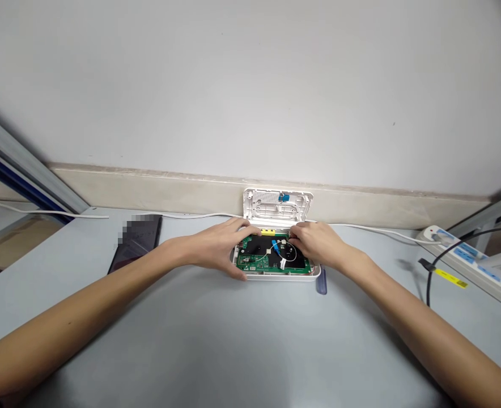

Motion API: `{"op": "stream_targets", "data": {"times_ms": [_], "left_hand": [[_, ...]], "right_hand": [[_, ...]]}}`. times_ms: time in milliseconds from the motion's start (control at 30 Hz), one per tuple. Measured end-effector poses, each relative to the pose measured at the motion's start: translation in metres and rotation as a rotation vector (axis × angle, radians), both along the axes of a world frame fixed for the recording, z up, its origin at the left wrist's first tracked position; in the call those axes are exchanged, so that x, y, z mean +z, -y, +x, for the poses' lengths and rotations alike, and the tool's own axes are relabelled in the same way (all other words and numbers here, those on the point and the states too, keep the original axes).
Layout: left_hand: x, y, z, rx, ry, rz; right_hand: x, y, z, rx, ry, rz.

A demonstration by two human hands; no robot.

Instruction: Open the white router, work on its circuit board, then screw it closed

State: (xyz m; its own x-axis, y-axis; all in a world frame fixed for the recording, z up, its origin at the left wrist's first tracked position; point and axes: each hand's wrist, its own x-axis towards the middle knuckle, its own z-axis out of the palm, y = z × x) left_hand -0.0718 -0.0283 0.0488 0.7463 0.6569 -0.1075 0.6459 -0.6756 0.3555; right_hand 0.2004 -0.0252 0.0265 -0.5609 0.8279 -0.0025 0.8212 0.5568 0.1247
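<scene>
A white router housing (282, 278) lies on the table with its green circuit board (257, 264) exposed. Black plates cover much of the board, and a thin white fibre loops over them to a blue connector (275, 247). Yellow ports (268, 232) show at its rear edge. My left hand (220, 245) grips the housing's left side, thumb at the front edge, fingers across the back. At the right rear corner, my right hand (312, 242) has its fingers closed and bent down; what they pinch is hidden. Behind, the white cover (277, 205) stands propped up, its inside facing me.
A dark phone (138, 241) lies to the left, partly behind my left forearm. A blue-grey handled tool (322, 282) pokes out beside the housing. On the right are a power strip (463, 255) and a black cable (429, 283) with a yellow tag. A wall (250, 113) rises behind.
</scene>
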Motion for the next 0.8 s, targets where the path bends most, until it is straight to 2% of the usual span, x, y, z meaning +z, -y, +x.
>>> {"op": "stream_targets", "data": {"times_ms": [233, 800], "left_hand": [[0.000, 0.000, 0.000, 0.002, 0.006, 0.008], [-0.003, 0.000, 0.000, -0.001, -0.006, 0.050]], "right_hand": [[-0.003, -0.004, 0.006, 0.058, -0.037, 0.008], [-0.016, -0.003, 0.009, 0.133, -0.029, 0.168]]}}
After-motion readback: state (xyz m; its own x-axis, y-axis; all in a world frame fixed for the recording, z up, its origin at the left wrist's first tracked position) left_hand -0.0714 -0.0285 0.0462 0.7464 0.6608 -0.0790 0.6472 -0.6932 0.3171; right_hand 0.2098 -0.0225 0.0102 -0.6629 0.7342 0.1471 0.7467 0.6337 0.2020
